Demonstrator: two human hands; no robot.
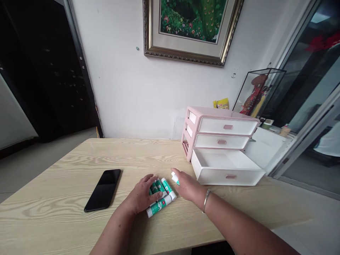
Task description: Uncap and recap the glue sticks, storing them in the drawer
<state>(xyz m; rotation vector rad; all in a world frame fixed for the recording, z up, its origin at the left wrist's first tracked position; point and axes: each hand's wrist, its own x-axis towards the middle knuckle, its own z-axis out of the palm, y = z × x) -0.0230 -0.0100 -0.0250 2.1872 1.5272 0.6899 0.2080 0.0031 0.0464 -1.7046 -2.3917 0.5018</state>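
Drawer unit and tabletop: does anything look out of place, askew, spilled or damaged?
I see no spill or damage. One green tube lies crosswise at the near ends of the parallel tubes by the left hand, breaking their row. The bottom drawer also juts out, while the two drawers above are shut.

Via one head-worn cam, tabletop [66, 187] is being viewed fwd & down from above its near side; L hand [143, 194] & R hand [188, 185] are being seen close, wall [124, 95] farther off.
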